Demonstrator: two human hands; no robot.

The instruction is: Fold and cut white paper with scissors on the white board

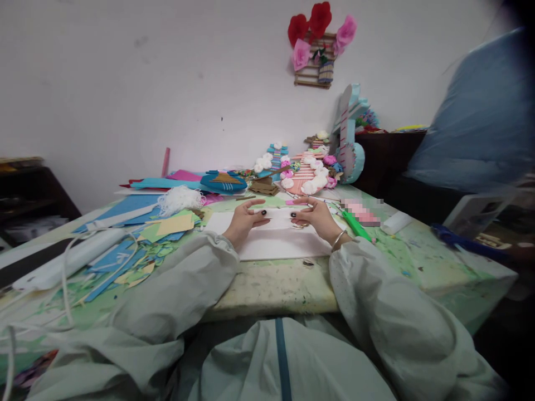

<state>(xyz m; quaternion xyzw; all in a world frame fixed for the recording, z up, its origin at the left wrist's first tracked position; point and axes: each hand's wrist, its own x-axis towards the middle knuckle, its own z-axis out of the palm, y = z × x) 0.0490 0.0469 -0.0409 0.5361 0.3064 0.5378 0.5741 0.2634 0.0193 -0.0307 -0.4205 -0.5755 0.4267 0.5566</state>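
Observation:
My left hand (246, 220) and my right hand (318, 220) are raised side by side over a white sheet or board (276, 245) that lies flat near the table's front edge. Between them is a narrow white paper strip (279, 214), pinched at one end by each hand. Both thumbs lie along its near side, and the other fingers curve behind it. The strip's far side is partly hidden. Just right of my right hand lies a green craft knife or similar tool (356, 225).
To the left are paper scraps (167, 225), a heap of white string (179, 200), a white roll (79, 259) and a looping white cable (66, 273). Paper-flower crafts (305, 172) stand at the back. A short white roll (397, 222) lies to the right.

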